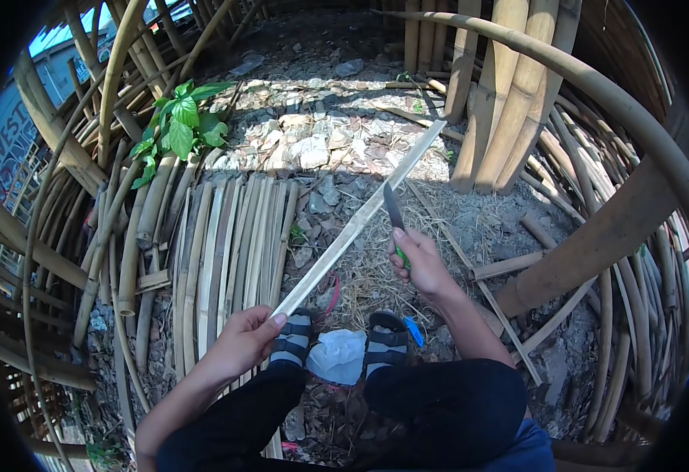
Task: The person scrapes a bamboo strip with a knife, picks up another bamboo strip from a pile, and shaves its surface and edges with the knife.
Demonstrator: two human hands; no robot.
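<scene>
My left hand (244, 340) pinches the near end of a long, pale split bamboo strip (343, 238), which slants up and away to the right. A knife (393, 206) with a green handle is gripped in my right hand (423, 263). Its dark blade points up and lies against or just beside the strip's right edge; whether they touch is hard to tell. The fingers of my right hand are wrapped round the handle and hide most of it.
Split bamboo strips (238, 252) lie side by side at the left. Thick bamboo poles (510, 102) stand at the right, with a curved pole (565, 59) arching over. A leafy plant (181, 130) grows at the upper left. Between my sandals (386, 342) lies a white sheet (337, 355).
</scene>
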